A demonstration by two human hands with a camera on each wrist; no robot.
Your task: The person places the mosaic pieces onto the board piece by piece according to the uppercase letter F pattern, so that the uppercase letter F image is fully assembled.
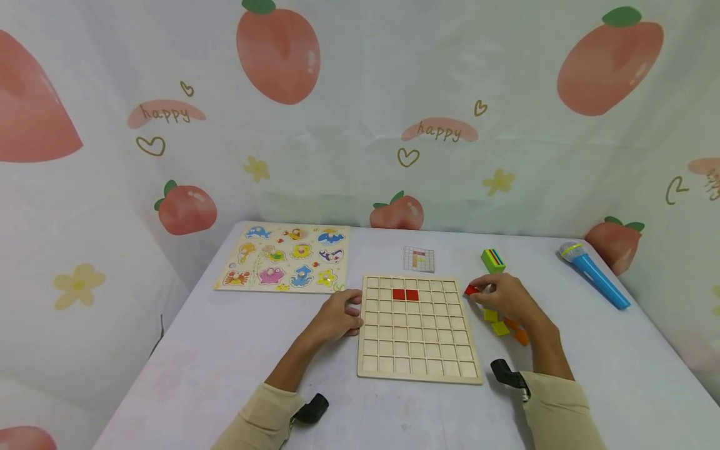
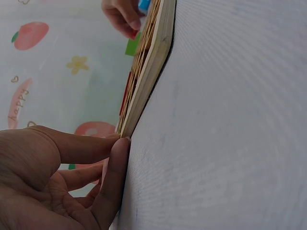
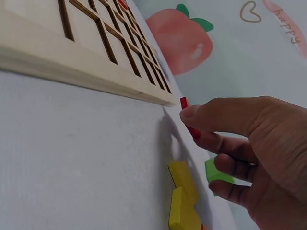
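A square wooden grid board lies on the table, with two red tiles side by side in a row near its far edge. My left hand is at the board's left side, thumb and fingertips touching the edge. Just off the board's right side, my right hand pinches a small red tile between thumb and forefinger, raised above the table. Under that hand lie yellow tiles and orange tiles, partly hidden by it. A stack of green tiles stands behind it.
Behind the board lies a small pattern card printed with a coloured grid. A sea-animal puzzle board is at the back left. A blue toy microphone lies at the right. A patterned cloth hangs behind the table.
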